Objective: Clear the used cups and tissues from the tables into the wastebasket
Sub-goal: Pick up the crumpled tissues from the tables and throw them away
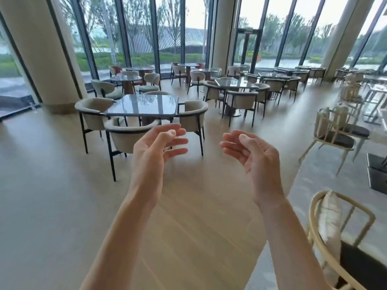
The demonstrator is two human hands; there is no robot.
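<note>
Both forearms raised, left hand point(156, 147) and right hand point(254, 152) loose with nothing in either grip, no cups, tissues or wastebasket visible, nearest counter point(144, 105) looks bare: risk is wandering past litter among chairs point(125, 137).

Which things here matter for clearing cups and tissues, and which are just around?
Job:
left hand, holding nothing
right hand, holding nothing
nearest table; no cups, tissues or wastebasket visible

Just around:
beige chairs
cushion
pillar
</note>
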